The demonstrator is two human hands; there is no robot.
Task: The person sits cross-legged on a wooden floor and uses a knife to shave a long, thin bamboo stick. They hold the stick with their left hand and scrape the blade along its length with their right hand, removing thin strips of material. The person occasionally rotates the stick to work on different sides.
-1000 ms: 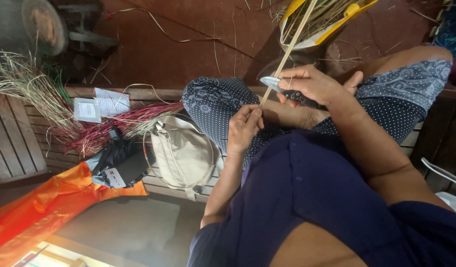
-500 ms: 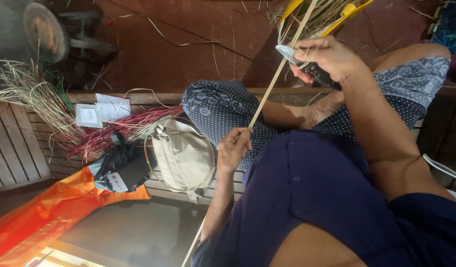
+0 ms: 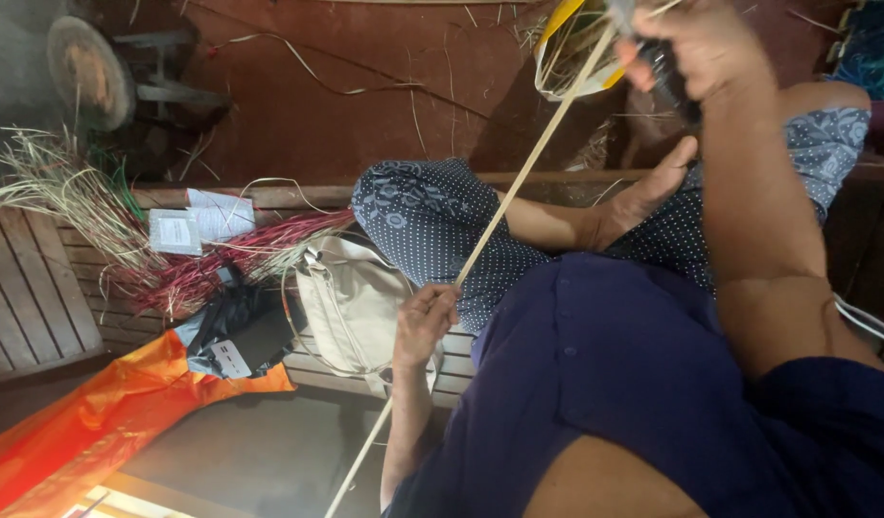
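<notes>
Cane [image 3: 519, 187]: one long pale strip, thin, straight and smooth, the colour of dry straw. Its long axis runs on a slant, from the lower left near the floor up to the upper right, where its top end meets the right hand [image 3: 696, 48]. It crosses in front of a knee in dotted blue cloth and passes through the left hand [image 3: 425, 321] about midway along.

The left hand is closed around the strip, fingers curled over it. The right hand is raised at the top of the view, fingers folded on a dark-handled tool [image 3: 667, 72], apparently a knife, at the strip's upper end; how tightly it holds the strip itself I cannot tell.

Just behind the right hand sits one yellow-rimmed basket [image 3: 567, 48] with loose fibres in it. On the slatted wooden bench [image 3: 30, 297] to the left lie one cream bag [image 3: 351, 302], one bundle of red strands [image 3: 221, 264], one bundle of pale straw [image 3: 58, 192], two small paper packets [image 3: 197, 225] and one black pouch [image 3: 236, 326]. One orange sheet [image 3: 97, 422] spreads below them.
</notes>
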